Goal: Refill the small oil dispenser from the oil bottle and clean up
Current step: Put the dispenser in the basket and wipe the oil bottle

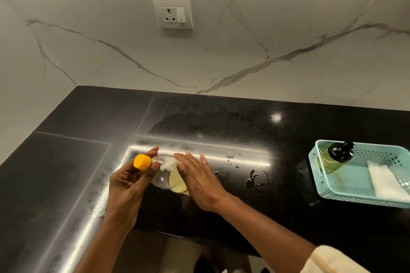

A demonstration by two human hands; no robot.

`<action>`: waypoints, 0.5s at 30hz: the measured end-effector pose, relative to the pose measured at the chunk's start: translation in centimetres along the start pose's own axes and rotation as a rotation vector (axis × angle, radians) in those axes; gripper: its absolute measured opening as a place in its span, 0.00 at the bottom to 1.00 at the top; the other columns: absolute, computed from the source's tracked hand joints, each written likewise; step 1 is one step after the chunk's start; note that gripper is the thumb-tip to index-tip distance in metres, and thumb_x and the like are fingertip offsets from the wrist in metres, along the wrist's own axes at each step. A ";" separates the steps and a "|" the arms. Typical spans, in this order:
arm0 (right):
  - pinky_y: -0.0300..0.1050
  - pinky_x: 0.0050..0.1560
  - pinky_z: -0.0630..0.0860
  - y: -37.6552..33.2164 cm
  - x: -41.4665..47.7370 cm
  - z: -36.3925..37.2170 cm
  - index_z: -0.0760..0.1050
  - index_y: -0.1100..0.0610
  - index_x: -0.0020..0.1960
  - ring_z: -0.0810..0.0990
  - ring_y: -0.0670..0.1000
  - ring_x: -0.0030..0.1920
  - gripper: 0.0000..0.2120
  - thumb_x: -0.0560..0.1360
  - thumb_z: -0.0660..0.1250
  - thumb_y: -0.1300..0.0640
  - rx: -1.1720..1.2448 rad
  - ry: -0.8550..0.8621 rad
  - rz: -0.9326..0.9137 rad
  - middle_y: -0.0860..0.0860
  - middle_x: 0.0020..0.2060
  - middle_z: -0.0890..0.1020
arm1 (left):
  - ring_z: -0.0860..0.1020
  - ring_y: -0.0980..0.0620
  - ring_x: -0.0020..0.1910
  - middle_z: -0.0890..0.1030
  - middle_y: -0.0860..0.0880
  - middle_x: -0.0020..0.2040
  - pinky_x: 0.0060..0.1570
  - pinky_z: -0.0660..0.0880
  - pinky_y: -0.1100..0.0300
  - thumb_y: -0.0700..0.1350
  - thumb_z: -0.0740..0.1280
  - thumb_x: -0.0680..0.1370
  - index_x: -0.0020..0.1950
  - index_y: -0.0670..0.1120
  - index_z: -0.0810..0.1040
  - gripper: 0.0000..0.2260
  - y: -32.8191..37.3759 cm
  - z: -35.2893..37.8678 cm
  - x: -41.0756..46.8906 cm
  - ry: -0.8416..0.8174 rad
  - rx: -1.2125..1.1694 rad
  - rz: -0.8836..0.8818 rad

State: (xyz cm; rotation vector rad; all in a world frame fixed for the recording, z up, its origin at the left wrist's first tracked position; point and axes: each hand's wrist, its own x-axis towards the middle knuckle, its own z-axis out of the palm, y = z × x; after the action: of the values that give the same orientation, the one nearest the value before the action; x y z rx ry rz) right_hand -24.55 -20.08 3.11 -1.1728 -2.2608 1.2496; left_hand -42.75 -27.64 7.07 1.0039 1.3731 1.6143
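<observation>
A clear oil bottle (pixel 167 170) with a yellow cap (pixel 142 162) stands tilted on the black counter (pixel 221 117), with a little pale yellow oil at its bottom. My left hand (pixel 128 186) grips its neck just under the cap. My right hand (pixel 197 179) lies flat against the bottle's right side, fingers straight and together. The small oil dispenser (pixel 337 155), with a black pump top and yellowish oil inside, stands in the teal basket (pixel 355 199) at the right, apart from both hands.
A folded white cloth (pixel 386 182) lies in the basket beside the dispenser. Drops and smears of liquid (pixel 255 178) sit on the counter right of my hands. A wall socket (pixel 173 13) is on the marble backsplash. The counter's front edge runs just below my wrists.
</observation>
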 end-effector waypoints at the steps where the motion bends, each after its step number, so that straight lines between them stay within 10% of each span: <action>1: 0.52 0.84 0.33 1.1 0.0 -0.1 0.50 0.45 0.86 0.40 0.38 0.83 0.35 0.84 0.35 0.32 -0.093 -0.002 -0.014 0.44 0.85 0.53 | 0.85 0.47 0.66 0.87 0.48 0.65 0.63 0.83 0.53 0.39 0.73 0.75 0.63 0.43 0.85 0.16 0.1 0.1 -0.3 0.011 -0.009 0.004; 7: 0.51 0.84 0.33 6.5 -3.3 0.4 0.37 0.44 0.84 0.33 0.37 0.81 0.32 0.84 0.35 0.33 -0.177 -0.096 0.153 0.44 0.86 0.43 | 0.84 0.49 0.67 0.87 0.48 0.65 0.61 0.83 0.58 0.38 0.72 0.75 0.64 0.43 0.84 0.17 -0.3 0.2 -1.1 0.053 -0.039 0.045; 15: 0.44 0.81 0.34 0.2 -5.0 3.5 0.33 0.41 0.84 0.31 0.35 0.81 0.35 0.83 0.38 0.29 0.183 -0.005 0.037 0.35 0.82 0.32 | 0.83 0.40 0.68 0.87 0.44 0.64 0.70 0.76 0.32 0.37 0.73 0.78 0.67 0.39 0.83 0.17 -1.4 -0.5 -1.8 0.189 -0.011 -0.001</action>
State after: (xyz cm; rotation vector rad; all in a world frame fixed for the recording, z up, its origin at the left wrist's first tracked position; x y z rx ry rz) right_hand -23.48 -25.86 1.51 -1.1496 -2.0856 1.4403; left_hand -42.41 -29.27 5.45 0.8613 1.4867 1.7502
